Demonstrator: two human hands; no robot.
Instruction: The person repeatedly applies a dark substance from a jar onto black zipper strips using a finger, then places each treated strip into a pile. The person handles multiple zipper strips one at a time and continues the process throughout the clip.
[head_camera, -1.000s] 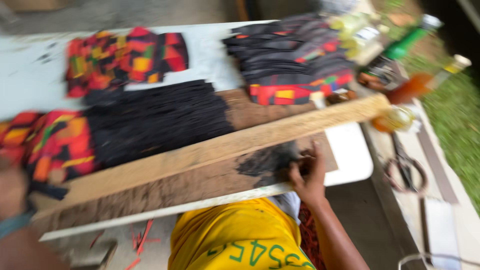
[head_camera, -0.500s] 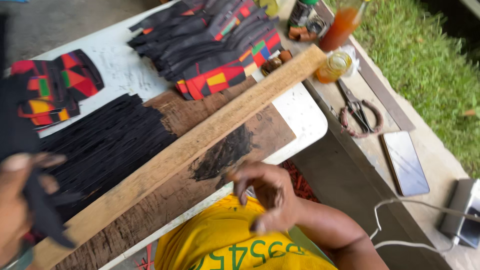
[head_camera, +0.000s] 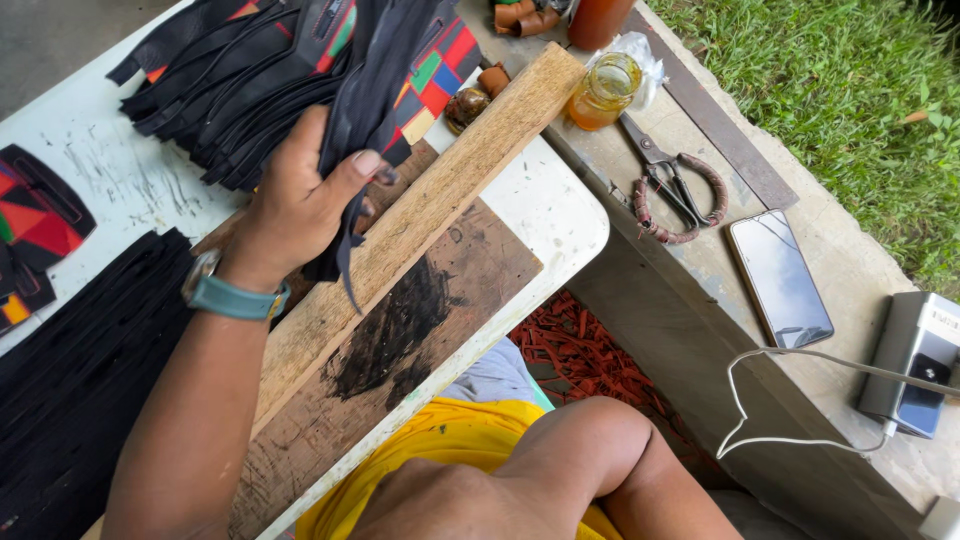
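- One small glass jar (head_camera: 603, 92) of amber liquid stands on the grey concrete counter (head_camera: 700, 250).
- Left hand (head_camera: 300, 195) grips black leather strips (head_camera: 350, 150).
- Right hand is hidden; its state cannot be told.

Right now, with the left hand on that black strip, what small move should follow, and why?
Probably draw the black strip clear of the pile of black and patterned pieces. The left hand pinches it at the pile's edge, its tail dangling over the wooden plank. The right hand is out of view.
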